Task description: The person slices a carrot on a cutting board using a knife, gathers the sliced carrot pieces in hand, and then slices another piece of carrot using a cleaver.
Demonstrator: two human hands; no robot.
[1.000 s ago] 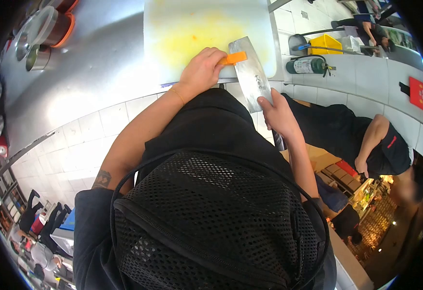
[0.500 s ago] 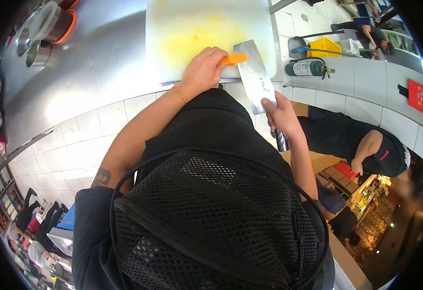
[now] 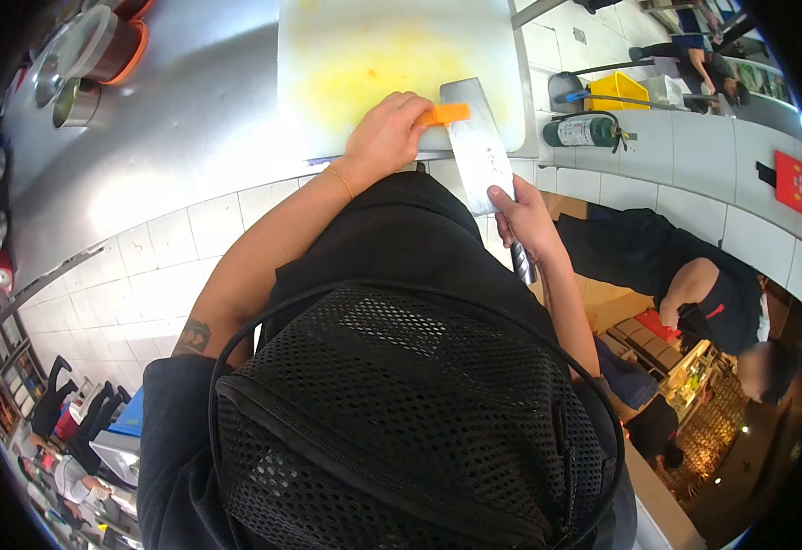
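Note:
My left hand (image 3: 386,134) is closed on a squared orange piece of carrot (image 3: 445,115) near the front edge of the white cutting board (image 3: 332,69). Its fingertips are curled and partly hidden behind the knuckles. In my right hand (image 3: 531,220) is a cleaver (image 3: 476,147), gripped where the dark handle meets the wide blade, with the thumb on the blade's face. The blade stands beside the right end of the carrot, which overlaps it in this view. Yellow stains and small orange bits mark the board.
A steel counter (image 3: 190,110) runs to the left, with metal pots (image 3: 76,103) and a lidded tub (image 3: 89,44) at its far end. On the right are a green fire extinguisher (image 3: 584,131), a yellow bin (image 3: 617,90) and a co-worker in black (image 3: 667,257).
The cleaver and my right hand have shifted slightly left. My left hand and the carrot have barely moved. The co-worker on the right has changed posture.

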